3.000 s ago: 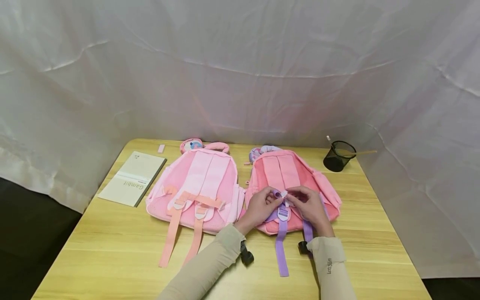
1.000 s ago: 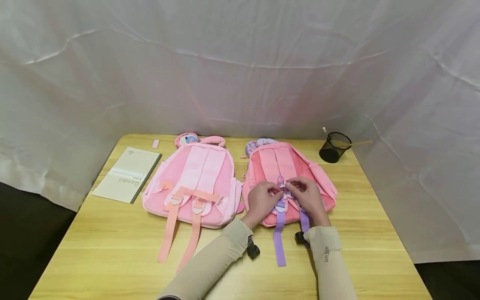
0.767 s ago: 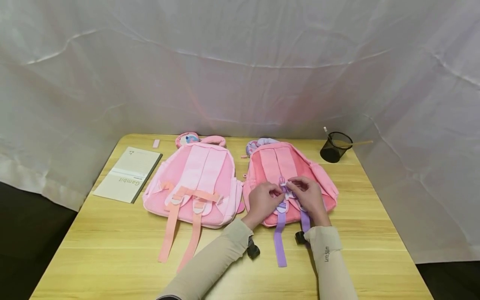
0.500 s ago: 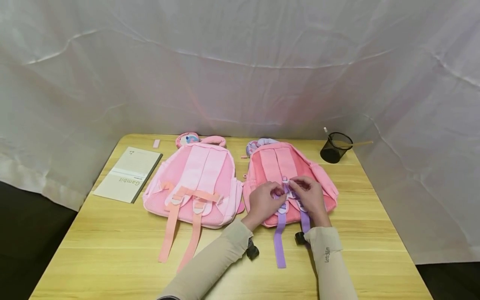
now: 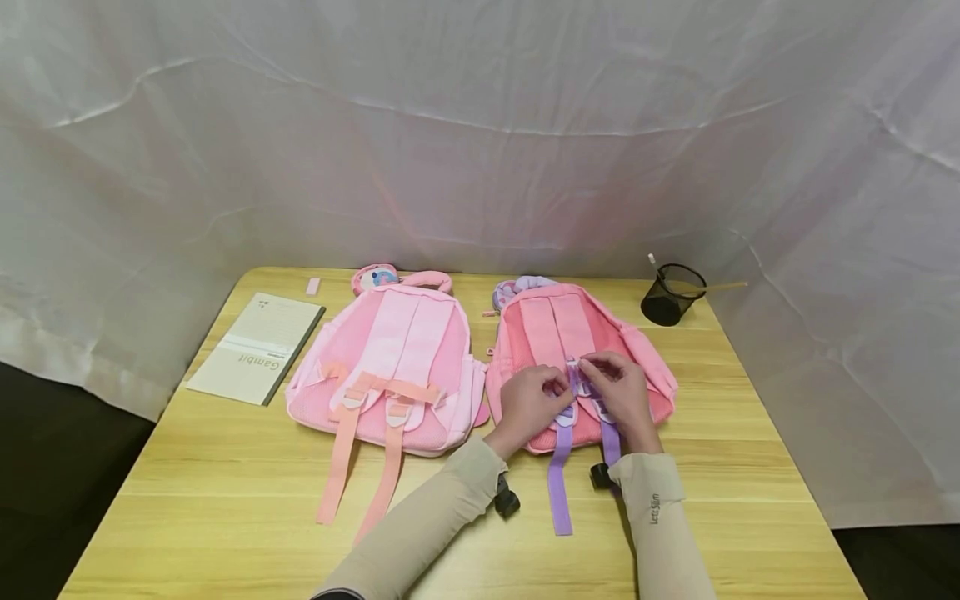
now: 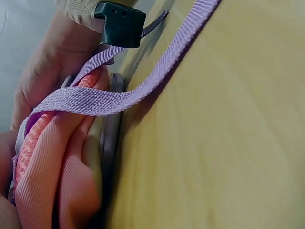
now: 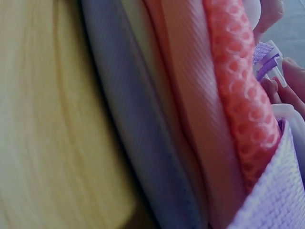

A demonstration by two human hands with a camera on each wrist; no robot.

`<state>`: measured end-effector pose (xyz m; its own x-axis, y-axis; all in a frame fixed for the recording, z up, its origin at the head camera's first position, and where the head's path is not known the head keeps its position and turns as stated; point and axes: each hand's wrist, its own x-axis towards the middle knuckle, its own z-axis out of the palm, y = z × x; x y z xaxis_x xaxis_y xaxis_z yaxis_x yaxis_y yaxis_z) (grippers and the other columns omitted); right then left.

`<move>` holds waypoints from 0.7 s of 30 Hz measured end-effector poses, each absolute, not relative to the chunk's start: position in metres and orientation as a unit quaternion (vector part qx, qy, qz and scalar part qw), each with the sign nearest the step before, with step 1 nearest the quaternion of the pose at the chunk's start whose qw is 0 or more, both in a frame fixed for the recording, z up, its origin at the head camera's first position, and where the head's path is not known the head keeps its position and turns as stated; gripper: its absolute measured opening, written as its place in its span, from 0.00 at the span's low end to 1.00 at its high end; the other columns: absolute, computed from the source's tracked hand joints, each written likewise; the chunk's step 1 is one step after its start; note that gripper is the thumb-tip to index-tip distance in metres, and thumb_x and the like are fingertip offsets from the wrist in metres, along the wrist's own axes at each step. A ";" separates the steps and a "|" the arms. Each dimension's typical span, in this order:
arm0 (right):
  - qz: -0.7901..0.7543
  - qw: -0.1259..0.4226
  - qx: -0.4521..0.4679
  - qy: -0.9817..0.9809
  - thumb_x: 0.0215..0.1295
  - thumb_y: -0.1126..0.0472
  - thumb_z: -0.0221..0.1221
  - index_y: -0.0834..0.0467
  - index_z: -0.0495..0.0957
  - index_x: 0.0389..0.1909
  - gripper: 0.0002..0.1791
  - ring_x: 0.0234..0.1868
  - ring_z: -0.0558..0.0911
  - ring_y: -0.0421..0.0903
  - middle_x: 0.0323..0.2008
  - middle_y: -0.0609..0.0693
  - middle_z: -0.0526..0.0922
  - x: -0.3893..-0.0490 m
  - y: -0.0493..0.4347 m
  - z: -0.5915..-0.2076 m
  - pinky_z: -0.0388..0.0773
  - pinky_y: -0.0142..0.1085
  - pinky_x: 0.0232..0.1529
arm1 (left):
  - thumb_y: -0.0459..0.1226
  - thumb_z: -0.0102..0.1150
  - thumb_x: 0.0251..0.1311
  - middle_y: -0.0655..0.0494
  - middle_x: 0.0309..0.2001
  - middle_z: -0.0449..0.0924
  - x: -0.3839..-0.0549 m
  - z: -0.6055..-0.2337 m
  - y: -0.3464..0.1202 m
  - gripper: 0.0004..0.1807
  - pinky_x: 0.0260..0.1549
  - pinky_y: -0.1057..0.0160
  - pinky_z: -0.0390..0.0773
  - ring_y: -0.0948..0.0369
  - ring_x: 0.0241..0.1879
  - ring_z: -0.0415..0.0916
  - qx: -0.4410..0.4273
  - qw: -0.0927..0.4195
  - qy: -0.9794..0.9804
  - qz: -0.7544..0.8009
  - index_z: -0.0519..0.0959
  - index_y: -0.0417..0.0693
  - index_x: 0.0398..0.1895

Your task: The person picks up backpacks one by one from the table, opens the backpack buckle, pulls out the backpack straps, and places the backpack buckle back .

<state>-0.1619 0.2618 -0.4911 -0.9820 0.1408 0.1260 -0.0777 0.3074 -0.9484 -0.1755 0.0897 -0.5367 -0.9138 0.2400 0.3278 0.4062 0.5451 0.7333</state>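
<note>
A coral-pink backpack [image 5: 534,333] lies back side up on the table, with two purple webbing straps [image 5: 558,492] hanging off its lower end. Over its middle, my left hand [image 5: 527,403] pinches a short purple strap [image 5: 576,382] between thumb and fingertips. My right hand [image 5: 621,392] holds the white plastic buckle [image 5: 573,363] on that same strap. In the right wrist view the white buckle [image 7: 276,67] with purple webbing shows at the fingers [image 7: 293,78]. The left wrist view has a long purple strap [image 6: 86,101] crossing the backpack edge; the left fingertips are mostly hidden there.
A light-pink backpack [image 5: 390,333] with orange straps [image 5: 341,475] lies alongside on the left. Farther left are a notebook [image 5: 251,350] and a small pink eraser [image 5: 312,286]. A black mesh pen cup [image 5: 663,304] with pencils stands at the back right. Fabric walls enclose the table [image 5: 712,533].
The purple loop that stood up above the buckle has shrunk down toward it. My left fingers have curled closer to the strap. Both backpacks remain in place while the head view has shifted slightly.
</note>
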 end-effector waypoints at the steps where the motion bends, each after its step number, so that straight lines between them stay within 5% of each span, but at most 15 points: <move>1: 0.590 0.096 -0.018 -0.801 0.67 0.63 0.69 0.69 0.86 0.46 0.13 0.35 0.83 0.32 0.36 0.46 0.88 -0.162 0.262 -0.492 0.79 0.24 0.39 | 0.46 0.73 0.57 0.72 0.27 0.82 -0.175 -0.537 0.090 0.05 0.28 0.72 0.67 0.76 0.26 0.71 -0.190 0.096 -0.874 -0.437 0.85 0.65 0.27; 13: 0.609 0.097 -0.019 -0.787 0.66 0.61 0.70 0.69 0.85 0.46 0.15 0.37 0.83 0.33 0.36 0.39 0.88 -0.163 0.264 -0.497 0.79 0.24 0.41 | 0.48 0.70 0.63 0.71 0.28 0.84 -0.176 -0.530 0.091 0.05 0.29 0.69 0.67 0.74 0.23 0.71 -0.159 0.078 -0.875 -0.452 0.84 0.63 0.32; 21: 0.618 0.120 -0.010 -0.777 0.66 0.64 0.70 0.70 0.85 0.46 0.13 0.36 0.83 0.33 0.36 0.46 0.89 -0.165 0.265 -0.501 0.79 0.25 0.40 | 0.46 0.72 0.59 0.71 0.28 0.84 -0.175 -0.533 0.090 0.05 0.30 0.71 0.67 0.75 0.26 0.72 -0.189 0.081 -0.873 -0.443 0.84 0.63 0.29</move>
<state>-0.1648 0.2653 -0.5014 -0.9711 0.1634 0.1741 -0.1327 0.2371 -0.9624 -0.1753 0.0905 -0.5333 -0.9158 0.2572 0.3086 0.4009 0.5356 0.7432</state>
